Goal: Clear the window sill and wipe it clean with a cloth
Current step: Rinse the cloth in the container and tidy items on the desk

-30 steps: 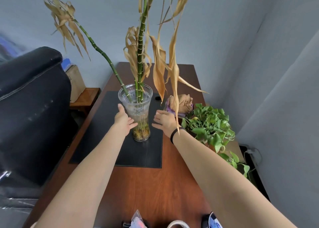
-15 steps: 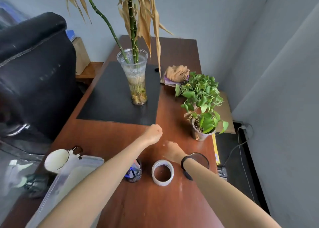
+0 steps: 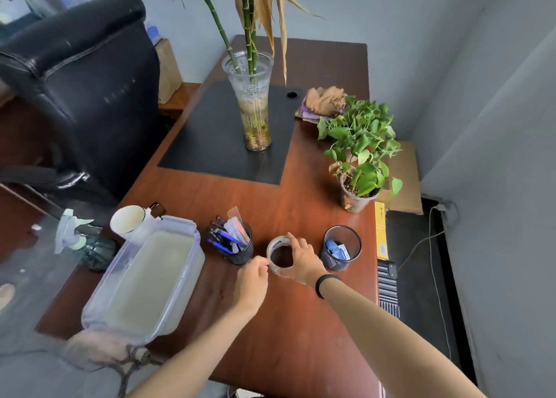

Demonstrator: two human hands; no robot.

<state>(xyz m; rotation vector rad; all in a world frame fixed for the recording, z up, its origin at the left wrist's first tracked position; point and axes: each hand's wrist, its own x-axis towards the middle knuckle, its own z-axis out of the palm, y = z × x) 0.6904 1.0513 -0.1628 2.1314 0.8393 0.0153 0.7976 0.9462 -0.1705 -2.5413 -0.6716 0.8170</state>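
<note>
Wood of a reddish brown made up the desk [image 3: 301, 337], its near edge just under our arms. By the near left edge lay a clear plastic box [image 3: 141, 280] with its lid on, and just past it stood a white cup [image 3: 128, 221].

Over the middle of the desk our right hand [image 3: 302, 260] curved its fingers round the right side of a tape roll [image 3: 278, 240], with a black band [image 3: 326, 283] on the wrist. Our left hand [image 3: 251, 280] was at the roll's other side, fingers drawn together and pinching at its left rim. The roll faced hole upward between a mesh pen holder [image 3: 237, 247] on its left and a dark cup [image 3: 341, 247] on its right.

Farther on, a potted green plant [image 3: 359, 169] stood at the right edge. A tall glass vase [image 3: 254, 102] of bamboo stalks stood upright on a black mat [image 3: 210, 138].

The cloth [image 3: 323, 102] lay beyond the plant, near the far right edge. It was a crumpled tan heap over a purple layer, well apart from both hands.

A black padded chair [image 3: 75, 75] stood off the left edge, and grey walls [image 3: 436, 51] closed the room behind and to the right.
</note>
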